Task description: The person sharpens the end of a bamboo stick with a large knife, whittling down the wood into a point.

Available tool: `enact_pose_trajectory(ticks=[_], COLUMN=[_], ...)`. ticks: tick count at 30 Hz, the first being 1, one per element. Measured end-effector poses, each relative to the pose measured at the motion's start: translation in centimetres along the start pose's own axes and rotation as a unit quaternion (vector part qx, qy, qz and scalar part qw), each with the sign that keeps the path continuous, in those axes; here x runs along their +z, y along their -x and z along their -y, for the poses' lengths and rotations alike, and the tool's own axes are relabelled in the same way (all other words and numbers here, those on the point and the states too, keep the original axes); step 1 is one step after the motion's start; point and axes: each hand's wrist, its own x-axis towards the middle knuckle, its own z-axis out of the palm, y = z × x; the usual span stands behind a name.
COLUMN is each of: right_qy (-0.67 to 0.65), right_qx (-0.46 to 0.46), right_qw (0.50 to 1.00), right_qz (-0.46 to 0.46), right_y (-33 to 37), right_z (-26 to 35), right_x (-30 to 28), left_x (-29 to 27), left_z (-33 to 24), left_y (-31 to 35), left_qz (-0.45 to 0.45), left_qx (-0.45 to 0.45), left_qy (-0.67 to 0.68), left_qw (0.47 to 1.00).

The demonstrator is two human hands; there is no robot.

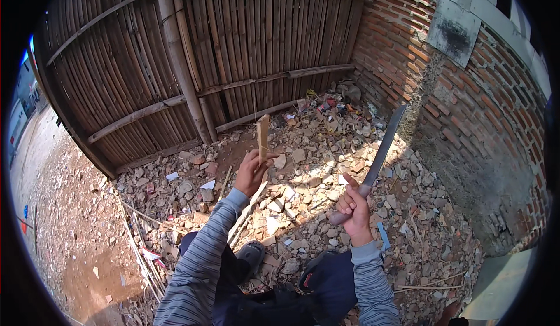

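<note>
Left grip: the fingers of the left grip [249,174] are clamped on a wood strip [263,134], thumb side to the right.
Wood strip: upright in the left grip, in front of the person and left of the knife; its top end stands free above the fingers, and its lower end is hidden. Holding it low probably leaves the upper part clear and easy to see.
Right grip: the right grip [355,210] is clamped on the handle of a long knife [382,155], with 1 finger raised off the wrap.
Long knife: the blade slants up toward the far right, well apart from the wood strip. That angle likely keeps the edge away from the left grip and the legs.
Stance: 2 shoes [252,254] rest on the rubble, between and nearer than the 2 grips, perhaps for balance on uneven footing.
Ground: broken stone and brick rubble [312,204], loose and rough, with a blue scrap [383,236] to the right and thin sticks [144,255] at near left.
Far side: a bamboo fence [256,40] of upright slats, braced by poles.
Right side: a brick wall [455,95] with a grey panel [454,35] high up; a pale sheet [500,291] lies at near right.
Light: sun falls in a bright band across the rubble; the fence is in shade.
</note>
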Motion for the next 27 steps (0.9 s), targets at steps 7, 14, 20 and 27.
enact_pose_trajectory(ticks=[7, 14, 20, 27], right_qy=[0.096, 0.197, 0.247, 0.259], right_qx=[0.083, 0.104, 0.020, -0.030], right_qw=[0.992, 0.974, 0.959, 0.957], right_qz=[-0.016, 0.035, 0.138, 0.129], right_y=[1.6, 3.2, 3.5, 3.4], right_z=[-3.3, -6.3, -6.6, -8.1], right_x=[0.4, 1.8, 3.1, 2.1], left_x=[0.6, 5.2, 7.8, 0.9], left_z=[0.1, 0.1, 1.0, -3.4], left_y=[2.1, 5.9, 8.6, 5.0], left_qz=[0.176, 0.328, 0.380, 0.205], left_qx=[0.019, 0.019, 0.072, 0.064], left_qy=[0.026, 0.063, 0.089, -0.208], left_qw=[0.984, 0.942, 0.918, 0.954])
